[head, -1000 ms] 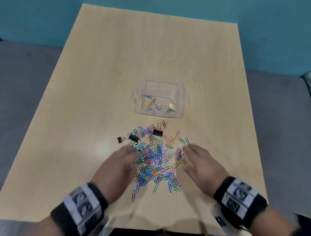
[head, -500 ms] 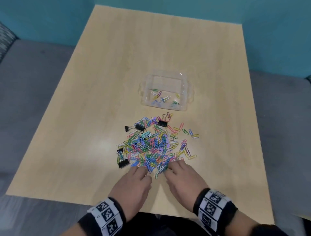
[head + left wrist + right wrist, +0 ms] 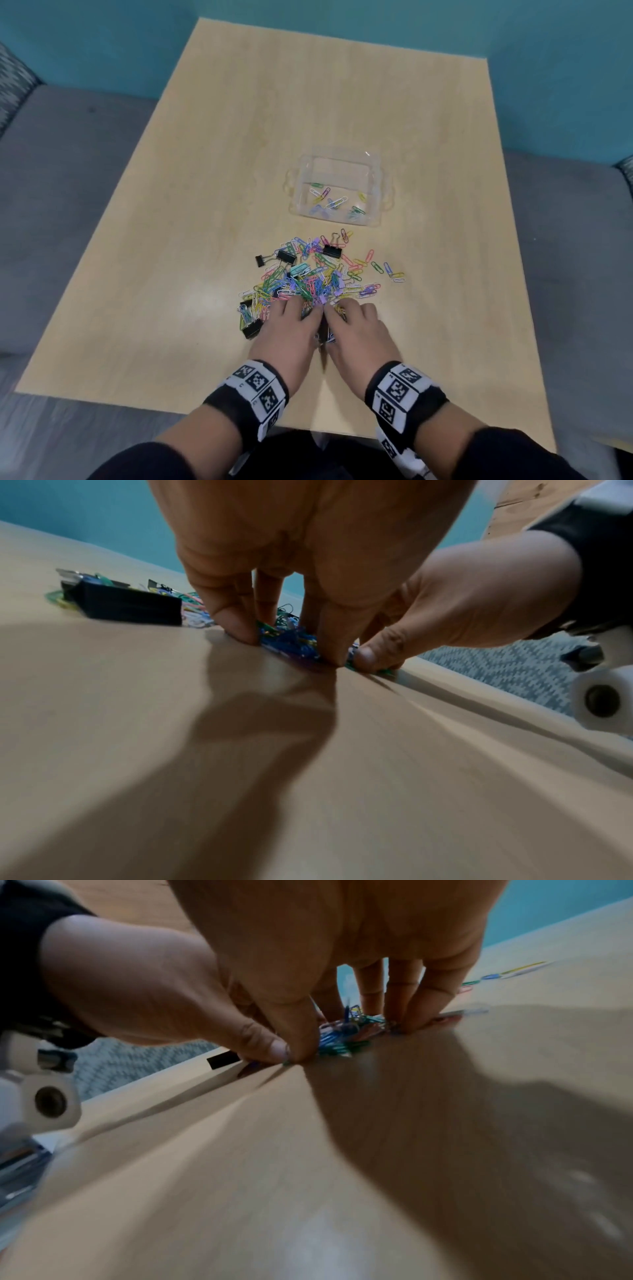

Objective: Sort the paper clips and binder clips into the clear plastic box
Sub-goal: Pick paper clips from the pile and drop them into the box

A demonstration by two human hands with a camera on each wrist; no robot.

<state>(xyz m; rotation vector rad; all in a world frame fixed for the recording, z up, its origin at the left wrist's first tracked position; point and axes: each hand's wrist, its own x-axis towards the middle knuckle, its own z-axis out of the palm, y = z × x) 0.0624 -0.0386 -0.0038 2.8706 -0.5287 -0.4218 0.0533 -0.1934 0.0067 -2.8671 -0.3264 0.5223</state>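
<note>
Clear glossy plastic box [image 3: 376, 192] on smooth, seemingly wood-laminate table [image 3: 171, 240].

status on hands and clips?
Left hand and right hand gathering the paper clip pile. Clear plastic box holds few clips. Nothing blocking.

This looks like an office or study room set up for recording. A plain pale wood-laminate counter [image 3: 212, 240] stands against a flat teal wall [image 3: 513, 41] on grey carpet [image 3: 61, 178], with a patterned grey-and-white textile [image 3: 13, 89] at the edge. Coloured paper clips [image 3: 308, 281], black binder clips [image 3: 331, 251] and a clear plastic box [image 3: 337, 161] are the stationery on it.
</note>
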